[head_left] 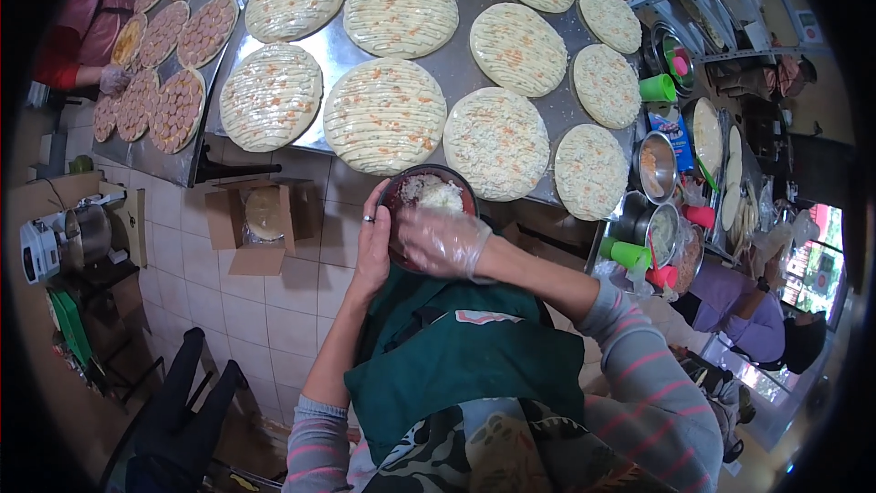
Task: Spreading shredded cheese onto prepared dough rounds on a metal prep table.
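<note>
Right now I hold a dark red bowl (429, 210) of shredded white topping at the near edge of the steel table (456, 50), just below the rows of pizza bases.

From the head camera, my left hand (372, 242), bare with a ring on one finger, is clasped around the bowl's left rim and steadies it against my green apron (456, 356). My right hand (443, 242), in a clear plastic glove, lies curled over the bowl's near side, fingers bent down into it; whether they pinch any topping I cannot tell. Just beyond the bowl lie a striped, sauced pizza base (385, 116) and a cheese-covered base (496, 143). At the far left, another person's gloved hand (114, 79) rests by sausage-topped pizzas (176, 110). An open cardboard box (260, 224) sits on the tiled floor.
</note>
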`<state>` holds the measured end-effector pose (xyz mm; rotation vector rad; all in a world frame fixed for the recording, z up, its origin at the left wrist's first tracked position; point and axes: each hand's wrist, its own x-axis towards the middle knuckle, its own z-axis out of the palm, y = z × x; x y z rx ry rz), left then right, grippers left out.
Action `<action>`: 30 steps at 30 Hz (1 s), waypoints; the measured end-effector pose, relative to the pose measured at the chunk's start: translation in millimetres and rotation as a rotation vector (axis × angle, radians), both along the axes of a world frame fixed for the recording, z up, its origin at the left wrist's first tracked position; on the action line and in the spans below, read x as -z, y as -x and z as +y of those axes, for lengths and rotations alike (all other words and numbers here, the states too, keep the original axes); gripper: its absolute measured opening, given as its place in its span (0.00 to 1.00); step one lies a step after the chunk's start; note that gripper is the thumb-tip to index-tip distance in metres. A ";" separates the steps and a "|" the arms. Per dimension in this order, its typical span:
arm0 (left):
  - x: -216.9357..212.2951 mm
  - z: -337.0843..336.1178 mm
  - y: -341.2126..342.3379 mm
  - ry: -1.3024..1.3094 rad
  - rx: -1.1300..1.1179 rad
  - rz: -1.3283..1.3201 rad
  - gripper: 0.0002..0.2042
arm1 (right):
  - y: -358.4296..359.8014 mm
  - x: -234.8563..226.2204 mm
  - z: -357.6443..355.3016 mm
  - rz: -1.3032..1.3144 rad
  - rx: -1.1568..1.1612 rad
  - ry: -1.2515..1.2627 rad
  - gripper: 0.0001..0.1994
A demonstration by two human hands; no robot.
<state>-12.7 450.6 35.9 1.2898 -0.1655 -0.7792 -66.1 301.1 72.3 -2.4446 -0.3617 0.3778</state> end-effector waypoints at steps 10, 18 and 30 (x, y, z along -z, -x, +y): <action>5.3 -13.8 11.1 -0.047 0.131 0.036 0.25 | 12.5 16.5 -18.2 0.390 -0.008 -0.048 0.18; 13.7 -23.3 4.3 0.048 0.100 0.130 0.26 | -9.2 1.3 -79.4 0.617 0.376 -0.977 0.09; 18.7 14.2 11.4 -0.023 0.018 0.218 0.24 | -69.3 72.4 -192.2 0.201 0.610 -0.051 0.08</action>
